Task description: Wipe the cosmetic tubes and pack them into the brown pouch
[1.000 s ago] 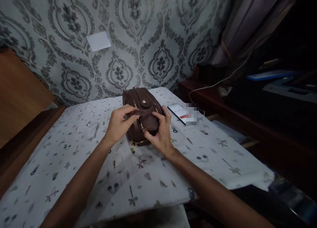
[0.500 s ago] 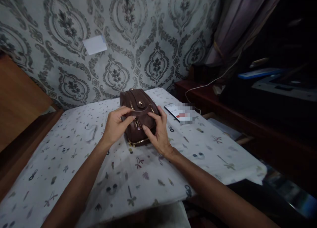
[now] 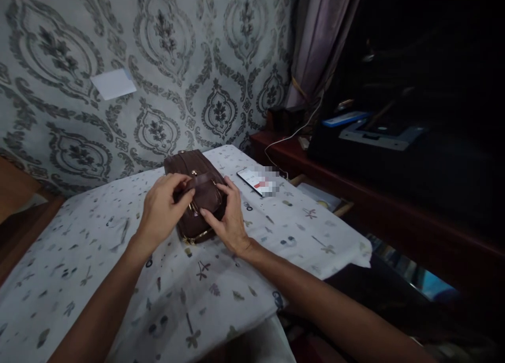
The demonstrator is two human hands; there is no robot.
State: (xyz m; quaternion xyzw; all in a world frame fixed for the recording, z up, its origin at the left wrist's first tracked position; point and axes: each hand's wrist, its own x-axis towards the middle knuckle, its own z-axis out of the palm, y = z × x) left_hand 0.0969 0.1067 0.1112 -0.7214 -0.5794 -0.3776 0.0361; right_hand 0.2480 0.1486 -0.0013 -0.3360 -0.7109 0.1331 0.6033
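Note:
A brown leather bag (image 3: 205,194) with gold zips and round gold studs lies on the patterned white cloth. My left hand (image 3: 163,205) is at its left side, thumb and fingers pinched on the brown strap (image 3: 200,181) that crosses the bag's top. On the right side, my right hand (image 3: 231,215) rests with thumb and fingers spread against the bag, around a front zip pocket. To the right of the bag a phone (image 3: 252,181) with a lit screen lies flat, part of it blurred out.
The cloth-covered table (image 3: 221,300) stands against a patterned wall with a white card (image 3: 113,84) on it. At the right are a dark red desk (image 3: 335,184), a white cable (image 3: 290,138) and a blue object (image 3: 347,119). A wooden panel (image 3: 18,187) stands at the left.
The view has swung to the right, so the bag and hands sit further left in it. My left fingers have curled more, and the strap stands up more between my hands.

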